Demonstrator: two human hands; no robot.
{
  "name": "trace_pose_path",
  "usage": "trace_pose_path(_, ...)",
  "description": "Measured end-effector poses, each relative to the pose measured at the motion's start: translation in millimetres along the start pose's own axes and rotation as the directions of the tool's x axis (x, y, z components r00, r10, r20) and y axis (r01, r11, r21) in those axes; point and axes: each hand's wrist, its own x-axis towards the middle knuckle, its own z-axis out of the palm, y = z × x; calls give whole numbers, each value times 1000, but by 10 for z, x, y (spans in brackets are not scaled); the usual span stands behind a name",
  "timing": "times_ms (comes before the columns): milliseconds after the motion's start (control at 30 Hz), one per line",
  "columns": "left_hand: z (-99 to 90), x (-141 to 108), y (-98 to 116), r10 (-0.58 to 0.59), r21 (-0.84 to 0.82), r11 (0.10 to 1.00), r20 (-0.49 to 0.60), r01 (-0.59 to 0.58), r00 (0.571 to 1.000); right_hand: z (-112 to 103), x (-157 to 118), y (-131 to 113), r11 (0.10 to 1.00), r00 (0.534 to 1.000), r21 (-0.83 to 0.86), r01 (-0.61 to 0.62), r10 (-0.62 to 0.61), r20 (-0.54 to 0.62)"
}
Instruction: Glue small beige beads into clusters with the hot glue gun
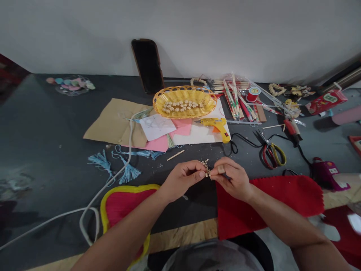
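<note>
Between my fingertips, over the front of the dark table, is a small cluster of pale beads. My left hand pinches it from the left with thumb and forefinger. From the other side my right hand pinches the same cluster; a tan band wraps one of its fingers. Parts of the cluster are hidden by the fingertips. Beyond the hands stands a yellow woven basket holding several small pale flower-like bead pieces. A yellow glue gun lies on white paper just in front of the basket.
Red-and-yellow-handled scissors lie to the right, near a black cord and red felt. Blue tassels and a white cable are at left. A phone leans on the wall. Wrapped sticks are piled behind.
</note>
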Motion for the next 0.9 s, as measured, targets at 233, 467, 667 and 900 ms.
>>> trace_pose_path(233, 8, 3, -12, 20, 17, 1000, 19, -20, 1000, 10, -14, 19, 1000, 1000, 11, 22, -22, 7)
trace_pose_path(467, 12, 2, -20, 3, 12, 1000, 19, -3, 1000, 9, -17, 30, 1000, 1000, 16, 17, -18, 14)
trace_pose_path(667, 10, 0, -12, 4, 4, 1000, 13, -4, 1000, -12, -13, 23, 999, 999, 24, 32, -32, 2)
trace_pose_path(900, 33, -6, -10, -8, -22, 1000, -23, 8, 1000, 1, -22, 32, 994, 996, -85, 75, -78, -34)
